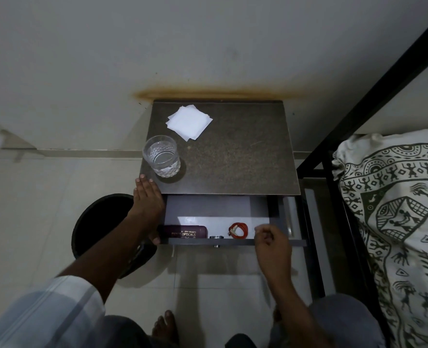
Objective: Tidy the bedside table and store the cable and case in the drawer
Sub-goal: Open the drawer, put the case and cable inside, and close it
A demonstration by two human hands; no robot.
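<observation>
Maroon hard glasses case (182, 233) and coiled red cable (238, 230) both lie in the open grey drawer (215, 212), lower centre. Left hand (148, 194) flat on the tabletop (233, 151) corner, right hand's (273, 244) grip loosely curled, empty. Closing remains.

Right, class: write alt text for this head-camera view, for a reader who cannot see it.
An open drawer under a dark bedside table holds a maroon glasses case and a coiled red cable. The left hand rests on the table's front corner; the right hand hovers at the drawer front. A glass and folded white tissues sit on top.
</observation>
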